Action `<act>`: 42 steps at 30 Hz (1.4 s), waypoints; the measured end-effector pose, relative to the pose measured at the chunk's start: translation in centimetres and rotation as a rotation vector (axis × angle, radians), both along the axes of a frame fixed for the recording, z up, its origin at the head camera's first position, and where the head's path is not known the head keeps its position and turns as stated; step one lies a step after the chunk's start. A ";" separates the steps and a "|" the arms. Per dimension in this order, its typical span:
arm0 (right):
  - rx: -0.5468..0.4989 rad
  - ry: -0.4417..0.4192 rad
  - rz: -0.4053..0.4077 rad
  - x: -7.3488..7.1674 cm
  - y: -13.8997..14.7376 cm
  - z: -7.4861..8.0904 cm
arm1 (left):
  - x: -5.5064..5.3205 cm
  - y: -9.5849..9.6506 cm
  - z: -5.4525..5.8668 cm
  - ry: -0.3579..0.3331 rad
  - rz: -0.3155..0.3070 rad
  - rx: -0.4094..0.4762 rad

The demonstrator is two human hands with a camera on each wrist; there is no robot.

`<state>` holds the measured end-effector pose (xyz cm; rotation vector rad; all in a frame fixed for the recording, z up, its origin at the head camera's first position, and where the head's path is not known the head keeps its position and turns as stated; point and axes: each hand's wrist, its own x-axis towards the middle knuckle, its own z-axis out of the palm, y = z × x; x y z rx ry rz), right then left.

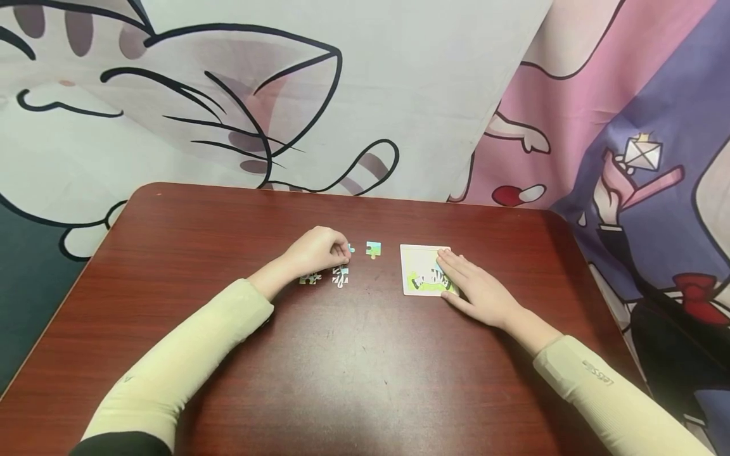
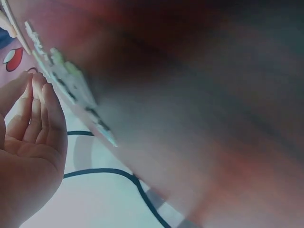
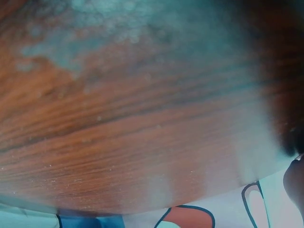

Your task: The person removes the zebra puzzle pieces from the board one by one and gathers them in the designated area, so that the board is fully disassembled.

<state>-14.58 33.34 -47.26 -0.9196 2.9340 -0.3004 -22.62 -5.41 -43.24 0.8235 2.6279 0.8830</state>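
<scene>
In the head view my left hand (image 1: 319, 252) bends over small jigsaw pieces, thumb and fingertips drawn together. A light-blue puzzle piece (image 1: 351, 249) peeks out beside these fingers, which pinch it and hide most of it. Just below lie a zebra-striped piece (image 1: 340, 277) and a green-and-striped piece (image 1: 310, 278); a blue-and-green piece (image 1: 373, 249) sits to the right. The left wrist view shows the fingertips together at a row of pieces (image 2: 71, 80) seen edge-on. My right hand (image 1: 479, 291) rests with straight fingers over the right side of a white-edged zebra puzzle board (image 1: 413, 253).
The things lie on a reddish-brown wooden table (image 1: 319, 373) with rounded far corners. Behind its far edge hangs a cartoon-printed curtain (image 1: 428, 95). The right wrist view shows mostly tabletop (image 3: 118, 123), with the curtain beyond its edge.
</scene>
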 end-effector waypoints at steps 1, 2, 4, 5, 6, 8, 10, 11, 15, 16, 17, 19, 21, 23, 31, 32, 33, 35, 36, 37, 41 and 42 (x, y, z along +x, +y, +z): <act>-0.001 -0.003 -0.001 0.0 0.0 0.0 | 0.0 0.3 0.1 0.000 -0.002 0.000; -0.002 -0.003 -0.001 0.0 0.0 0.0 | -0.1 0.5 0.2 0.000 -0.005 0.001; -0.006 -0.004 -0.003 0.0 -0.1 0.1 | -0.2 1.2 0.4 0.000 -0.015 0.005; -0.009 -0.007 -0.005 0.0 -0.1 0.1 | -0.2 1.5 0.5 0.003 -0.020 0.009; -0.011 -0.008 -0.006 0.0 -0.1 0.1 | -0.3 1.9 0.5 0.005 -0.025 0.012; -0.017 -0.013 -0.008 0.0 -0.1 0.1 | -0.3 2.7 0.7 0.005 -0.037 0.029; -0.025 -0.023 -0.013 0.0 -0.1 0.1 | -0.4 3.6 0.8 0.005 -0.046 0.042; -0.029 -0.029 -0.016 0.0 -0.1 0.1 | -0.4 4.0 0.8 0.004 -0.051 0.046; -0.042 -0.054 -0.030 -0.1 -0.2 0.0 | -0.4 6.0 1.0 -0.004 -0.065 0.047; -0.047 -0.060 -0.034 -0.2 -0.2 0.1 | -0.4 6.5 1.0 -0.003 -0.070 0.044; -0.051 -0.065 -0.037 -0.2 -0.2 0.1 | -0.3 7.1 1.0 -0.001 -0.075 0.041; -0.063 -0.070 -0.039 -0.2 -0.3 0.1 | -0.3 8.1 1.0 0.011 -0.089 0.035; -0.075 -0.070 -0.039 -0.1 -0.3 0.2 | -0.3 9.0 1.0 0.021 -0.106 0.031; -0.087 -0.065 -0.036 -0.1 -0.3 0.2 | -0.3 9.9 1.0 0.029 -0.119 0.032; -0.107 -0.032 -0.041 -0.1 -0.1 0.3 | -0.5 13.1 0.5 0.004 -0.130 0.057; -0.105 -0.033 -0.046 -0.1 0.0 0.3 | -0.5 13.4 0.4 -0.001 -0.129 0.062; -0.103 -0.035 -0.052 -0.1 0.0 0.3 | -0.5 13.7 0.3 -0.007 -0.128 0.063; -0.100 -0.037 -0.061 -0.1 0.0 0.4 | -0.5 14.3 0.1 -0.014 -0.123 0.055; -0.099 -0.034 -0.061 -0.1 0.0 0.4 | -0.5 14.5 0.0 -0.014 -0.121 0.046; -0.097 -0.030 -0.062 -0.1 0.0 0.4 | -0.4 14.8 -0.1 -0.012 -0.119 0.035; -0.090 -0.013 -0.070 -0.1 0.0 0.4 | -0.4 15.5 -0.2 -0.001 -0.117 0.013; -0.089 -0.011 -0.075 -0.1 0.0 0.4 | -0.4 15.6 -0.2 0.000 -0.118 0.013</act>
